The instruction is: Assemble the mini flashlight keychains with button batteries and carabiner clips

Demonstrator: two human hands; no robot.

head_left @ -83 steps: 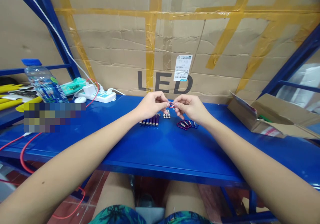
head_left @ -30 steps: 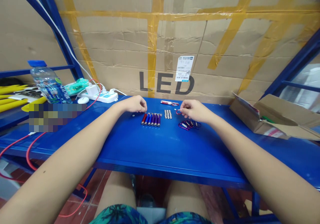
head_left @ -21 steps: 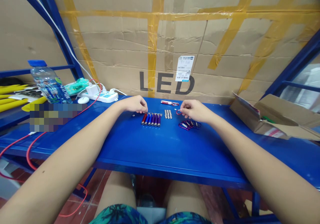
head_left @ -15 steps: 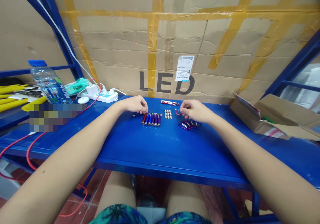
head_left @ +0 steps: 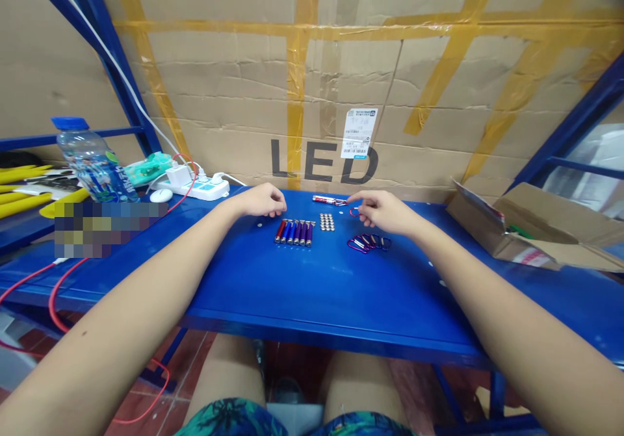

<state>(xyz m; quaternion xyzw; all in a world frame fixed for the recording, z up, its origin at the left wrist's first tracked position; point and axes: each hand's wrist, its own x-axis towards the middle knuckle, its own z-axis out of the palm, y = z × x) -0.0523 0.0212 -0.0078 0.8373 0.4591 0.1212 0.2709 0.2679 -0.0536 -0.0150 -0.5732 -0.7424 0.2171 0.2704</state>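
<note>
My right hand (head_left: pixel 383 210) holds a red carabiner (head_left: pixel 354 212) between thumb and fingers, its index finger stretched toward a red penlight (head_left: pixel 324 199) with a carabiner clipped on. My left hand (head_left: pixel 266 200) hovers behind a row of small metal penlights (head_left: pixel 293 232), red, blue and purple, lying side by side. Its fingers are curled together; whether anything is in them I cannot make out. Button cells (head_left: pixel 326 221) lie in a neat grid between the hands. Several carabiners (head_left: pixel 369 243), mostly purple and dark, overlap below my right hand.
An open cardboard box (head_left: pixel 517 228) stands at the right on the blue table (head_left: pixel 312 293). On the left are a water bottle (head_left: pixel 92 160), a white power strip (head_left: pixel 205 189) and a red cable (head_left: pixel 63 293). A large taped carton (head_left: pixel 234 98) walls off the back.
My left hand has drawn back slightly from the red penlight's end. My right hand has shifted a little right with the red carabiner, and its index finger has straightened toward the red penlight.
</note>
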